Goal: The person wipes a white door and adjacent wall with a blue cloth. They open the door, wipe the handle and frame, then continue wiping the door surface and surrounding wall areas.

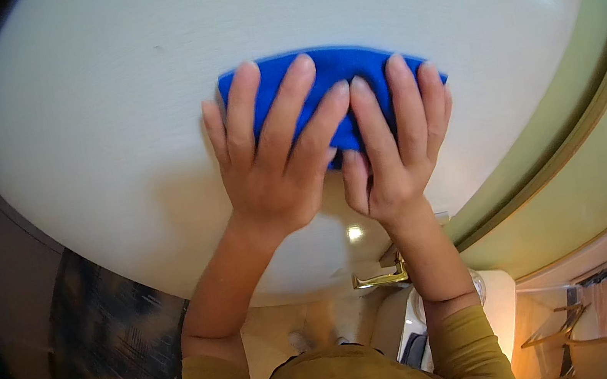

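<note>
A folded blue cloth (332, 63) lies flat against a large white door (104, 95). My left hand (274, 147) presses the cloth's left part with fingers spread, and its little finger reaches past the cloth's left edge. On the right part rests my right hand (396, 147), its thumb bent near the cloth's lower edge. The two index fingertips nearly meet at the middle. Both palms hide some of the cloth. Below my right wrist, a brass lever handle (380, 280) sticks out from the door.
A pale green door frame (561, 200) curves along the right. Lower right stand a white table (499, 301) and chairs with golden frames (593, 343). A dark patterned panel (116, 326) is at lower left. My shoes (300, 341) show on the beige floor (271, 333).
</note>
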Available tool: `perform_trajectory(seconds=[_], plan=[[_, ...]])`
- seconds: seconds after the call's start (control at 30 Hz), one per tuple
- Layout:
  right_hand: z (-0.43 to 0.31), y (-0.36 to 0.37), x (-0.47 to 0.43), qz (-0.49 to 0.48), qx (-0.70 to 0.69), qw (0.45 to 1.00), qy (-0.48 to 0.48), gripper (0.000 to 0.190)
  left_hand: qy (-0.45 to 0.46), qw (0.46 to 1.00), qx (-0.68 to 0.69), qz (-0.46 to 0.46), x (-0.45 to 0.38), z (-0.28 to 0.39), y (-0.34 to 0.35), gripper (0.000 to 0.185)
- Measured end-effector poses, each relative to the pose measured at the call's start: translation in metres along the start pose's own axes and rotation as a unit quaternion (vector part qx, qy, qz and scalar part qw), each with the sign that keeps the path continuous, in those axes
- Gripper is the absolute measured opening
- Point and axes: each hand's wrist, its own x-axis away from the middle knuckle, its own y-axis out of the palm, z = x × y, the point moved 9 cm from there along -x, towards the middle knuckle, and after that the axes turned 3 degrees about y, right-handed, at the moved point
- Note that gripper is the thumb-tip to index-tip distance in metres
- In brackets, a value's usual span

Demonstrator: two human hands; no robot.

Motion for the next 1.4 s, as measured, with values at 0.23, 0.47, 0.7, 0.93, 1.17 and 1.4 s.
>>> perform_trajectory(seconds=[0.23, 0.47, 0.7, 0.93, 1.17, 1.4], plan=[[-0.016, 0.011, 0.070, -0.049, -0.025, 0.998, -0.005, 0.043, -0.029, 0.999, 0.039, 0.006, 0.081, 0.008, 0.000, 0.029], [-0.018, 0.011, 0.056, -0.028, -0.010, 0.999, -0.016, 0.033, -0.016, 0.999, 0.023, 0.018, 0.069, 0.005, -0.001, 0.031], [-0.015, 0.007, 0.001, -0.005, -0.023, 0.999, -0.023, 0.033, -0.025, 0.999, 0.015, 0.039, 0.019, -0.011, -0.007, 0.032], [-0.018, 0.004, 0.069, -0.032, -0.019, 0.999, -0.021, 0.029, -0.026, 0.999, 0.007, 0.029, 0.084, 0.020, 0.002, 0.028], [0.036, -0.033, -0.017, 0.049, 0.053, 0.997, 0.005, 0.033, 0.003, 0.998, 0.052, 0.046, -0.039, 0.036, 0.010, 0.029], [0.057, -0.051, 0.059, 0.027, 0.041, 0.998, 0.040, 0.031, 0.043, 0.998, 0.053, 0.005, 0.013, 0.088, 0.033, 0.032]])
